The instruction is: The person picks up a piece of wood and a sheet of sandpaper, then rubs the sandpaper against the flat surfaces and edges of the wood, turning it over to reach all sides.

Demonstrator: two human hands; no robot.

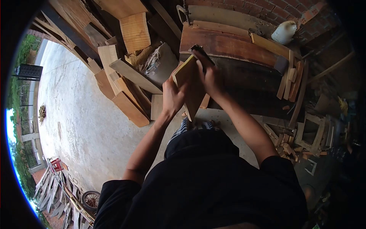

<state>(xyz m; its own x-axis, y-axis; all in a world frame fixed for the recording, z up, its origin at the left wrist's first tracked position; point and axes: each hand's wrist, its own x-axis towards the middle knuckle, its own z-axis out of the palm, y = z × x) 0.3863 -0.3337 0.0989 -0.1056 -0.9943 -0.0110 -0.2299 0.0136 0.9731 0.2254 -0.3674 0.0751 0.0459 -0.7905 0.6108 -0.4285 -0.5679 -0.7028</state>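
Observation:
A flat wooden board [193, 93] is held up in front of my body, tilted, with its pale edge facing up. My left hand [173, 95] is closed round the board's left side. At the board's upper end, my right hand [210, 76] is closed on a dark, thin piece [202, 54] that lies against the board's edge; what it is cannot be made out. Just beyond my hands is a wooden bench [228, 42] with a reddish-brown top.
Planks [131, 108] lean and lie in a pile at the left of the bench, beside a grey sack [162, 63]. Wood strips [291, 80] and a white container [284, 32] are at the right. Wood scraps [288, 149] lie on the concrete floor [87, 126].

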